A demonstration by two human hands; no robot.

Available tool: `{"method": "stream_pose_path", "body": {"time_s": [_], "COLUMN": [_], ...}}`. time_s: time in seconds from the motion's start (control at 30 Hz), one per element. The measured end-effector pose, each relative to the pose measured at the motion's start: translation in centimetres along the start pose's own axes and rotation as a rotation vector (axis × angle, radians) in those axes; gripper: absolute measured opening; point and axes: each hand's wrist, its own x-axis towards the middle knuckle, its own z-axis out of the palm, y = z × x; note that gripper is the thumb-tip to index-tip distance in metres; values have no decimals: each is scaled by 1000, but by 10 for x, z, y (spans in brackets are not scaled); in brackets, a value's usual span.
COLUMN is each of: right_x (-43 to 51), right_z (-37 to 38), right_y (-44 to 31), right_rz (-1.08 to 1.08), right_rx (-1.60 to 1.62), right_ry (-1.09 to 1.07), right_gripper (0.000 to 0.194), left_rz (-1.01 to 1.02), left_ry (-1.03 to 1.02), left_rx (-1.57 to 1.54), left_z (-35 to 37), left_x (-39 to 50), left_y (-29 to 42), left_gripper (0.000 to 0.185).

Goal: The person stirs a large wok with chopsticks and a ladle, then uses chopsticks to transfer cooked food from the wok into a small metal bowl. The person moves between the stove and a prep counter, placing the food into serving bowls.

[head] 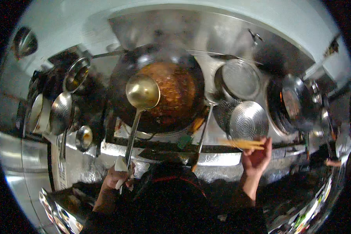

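My left hand (117, 177) grips the handle of a long metal ladle (143, 92), with a folded white cloth (121, 165) in the same grasp. The bowl of the ladle hangs above a large dark wok (120, 114), rounded side towards me. Brown food or liquid (175, 90) fills the wok, and steam blurs its far side. My right hand (257, 158) holds light wooden chopsticks (245, 144), smeared by motion. They pass in front of the near edge of a dimpled or perforated metal strainer (248, 120); whether they touch it cannot be told.
Behind the strainer stands a round metal vessel (241, 79). A long-handled utensil (204, 128) leans beside the wok. Another wok (292, 102) sits at right, near a flame. Ladles (61, 111) and a small metal bowl (84, 138) lie left. A co-worker's hand (333, 163) shows far right.
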Motion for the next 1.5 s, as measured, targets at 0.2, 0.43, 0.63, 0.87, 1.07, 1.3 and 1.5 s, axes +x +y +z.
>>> {"method": "stream_pose_path", "body": {"time_s": [0.2,0.43,0.63,0.87,1.07,1.3,1.5], "right_x": [-95,-134,-82,-86,-74,-2,91], "right_z": [8,1,-77,-66,3,49,45], "right_y": [-23,-1,68,119,131,186,249], "right_rz": [-513,-274,-328,-530,-472,-275,-410], "right_rx": [268,395,-334,-657,-712,-941,-1127], "right_ry": [58,-472,539,610,389,138,-137], "right_gripper": [41,34,26,27,32,25,21], "left_rz": [-47,-322,-330,-41,104,205,142], "left_ry": [-556,-332,-462,-297,-18,44,38], "left_rx": [40,487,232,661,833,774,660], "left_z": [12,34,45,22,-13,-60,-89], "left_x": [57,75,99,88,77,62,46], "left_y": [-10,22,39,71,102,100,101], "left_gripper": [51,45,45,45,37,33,30]}}
